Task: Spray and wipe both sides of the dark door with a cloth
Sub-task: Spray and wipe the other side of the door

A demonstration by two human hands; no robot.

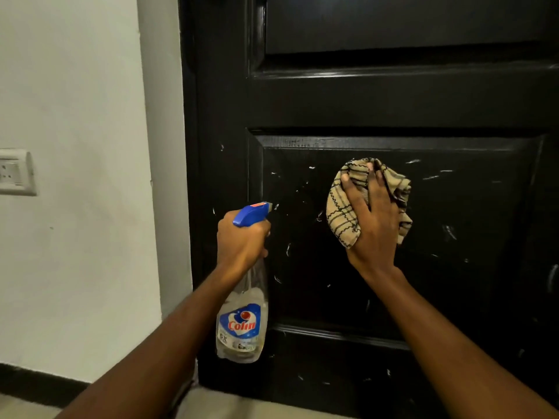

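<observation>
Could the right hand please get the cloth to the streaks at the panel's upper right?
Probably yes: the right hand presses the cloth on that panel, with bare door between it and the streaks.

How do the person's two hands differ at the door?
The left hand grips the spray bottle by its neck; the right hand lies spread on the checked cloth. The left hand sits lower and nearer the edge of the dark door than the right hand. Both face its lower panel.

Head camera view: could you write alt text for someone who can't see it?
A person's right hand presses a crumpled beige checked cloth against a black panelled door, while the left hand grips a clear spray bottle with a blue trigger.
</observation>
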